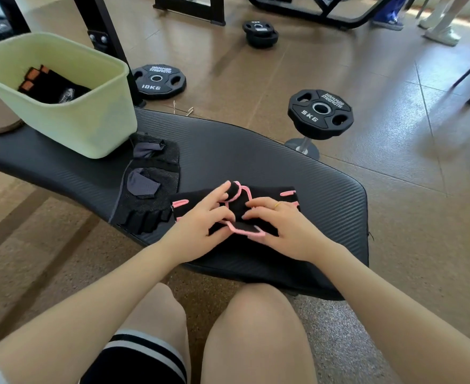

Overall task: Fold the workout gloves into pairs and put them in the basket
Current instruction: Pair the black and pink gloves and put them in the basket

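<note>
Black pink-trimmed workout gloves (258,202) lie mid-bench, at five o'clock from the pale green plastic basket (101,126). Left hand (200,217) and right hand (281,225) both pinch their pink edging. Advise aligning edges squarely before folding.

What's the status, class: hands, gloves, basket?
Both hands gripping pink-trimmed gloves on bench. Grey gloves waiting. Basket holds one pair. Nothing blocking.

black padded bench (256,151), 10 kg plate (159,82), 5 kg plate (320,112), tiled floor (366,65)
</note>
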A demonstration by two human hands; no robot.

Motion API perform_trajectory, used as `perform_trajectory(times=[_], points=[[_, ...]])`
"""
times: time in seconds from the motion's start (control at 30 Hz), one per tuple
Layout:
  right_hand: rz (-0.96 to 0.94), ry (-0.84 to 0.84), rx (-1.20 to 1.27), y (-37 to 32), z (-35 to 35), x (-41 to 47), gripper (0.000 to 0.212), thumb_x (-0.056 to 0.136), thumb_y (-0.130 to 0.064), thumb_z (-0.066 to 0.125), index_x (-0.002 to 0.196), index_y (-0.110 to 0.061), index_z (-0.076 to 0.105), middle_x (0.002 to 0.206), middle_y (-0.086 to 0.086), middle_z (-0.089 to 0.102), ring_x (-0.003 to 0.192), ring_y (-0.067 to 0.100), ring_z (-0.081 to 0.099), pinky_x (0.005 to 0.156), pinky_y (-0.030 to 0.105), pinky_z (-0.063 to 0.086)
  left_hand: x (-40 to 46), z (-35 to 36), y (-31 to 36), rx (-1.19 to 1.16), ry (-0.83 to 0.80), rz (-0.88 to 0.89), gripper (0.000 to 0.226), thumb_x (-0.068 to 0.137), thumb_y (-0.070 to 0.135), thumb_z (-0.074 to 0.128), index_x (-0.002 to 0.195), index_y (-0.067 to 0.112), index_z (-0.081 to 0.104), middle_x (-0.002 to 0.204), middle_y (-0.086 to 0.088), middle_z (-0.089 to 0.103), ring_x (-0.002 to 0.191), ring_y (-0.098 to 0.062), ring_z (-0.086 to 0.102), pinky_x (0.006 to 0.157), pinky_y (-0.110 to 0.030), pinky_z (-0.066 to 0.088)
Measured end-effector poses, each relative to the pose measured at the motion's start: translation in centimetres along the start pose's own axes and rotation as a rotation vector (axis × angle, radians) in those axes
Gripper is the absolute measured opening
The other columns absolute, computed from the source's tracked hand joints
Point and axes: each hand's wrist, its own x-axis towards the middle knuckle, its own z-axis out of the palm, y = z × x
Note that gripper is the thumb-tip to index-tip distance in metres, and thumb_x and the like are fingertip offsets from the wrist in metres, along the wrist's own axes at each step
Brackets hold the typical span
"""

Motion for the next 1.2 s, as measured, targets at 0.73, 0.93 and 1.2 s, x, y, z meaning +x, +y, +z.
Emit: perform_trajectory(times=[0.73, 0.93, 1.2], points=[[0.466, 0.241, 0.023, -1.7, 0.7, 5.8, 0.025, 0.089, -0.035, 0.056, 0.1, -0.014, 0.051, 0.092, 0.005, 0.066, 0.086, 0.024, 0.061, 0.078, 0.04, 0.05, 4.0, -0.4, 0.2, 0.075, 0.254, -0.451, 0.021, 0.081, 0.015, 0.063, 0.102, 0.016, 0.06, 0.107, -0.003, 0.058, 0.084, -0.019, 0.062, 0.082, -0.031, 0.045], [0.421, 0.114, -0.224, -1.2, 0.2, 6.4, 0.04, 0.09, -0.041, 0.052, 0.129, -0.033, 0.045, 0.131, 0.003, 0.047, 0.119, 0.028, 0.041, 0.094, 0.043, 0.037, 4.3, -0.1, -1.1, 0.379, 0.193, -0.35, 0.015, 0.081, 0.027, 0.064, 0.094, 0.023, 0.069, 0.105, 0.002, 0.066, 0.101, -0.031, 0.05, 0.094, -0.04, 0.034], [0.2, -0.26, -0.065, -1.7, -1.9, 7.5, 0.055, 0.09, -0.023, 0.057, 0.141, -0.023, 0.036, 0.138, 0.003, 0.049, 0.125, 0.02, 0.046, 0.104, 0.032, 0.036, 1.3, -4.7, -0.5, 0.131, 0.179, -0.355, 0.043, 0.087, 0.018, 0.058, 0.129, 0.013, 0.049, 0.133, -0.007, 0.051, 0.127, -0.024, 0.042, 0.107, -0.033, 0.028]])
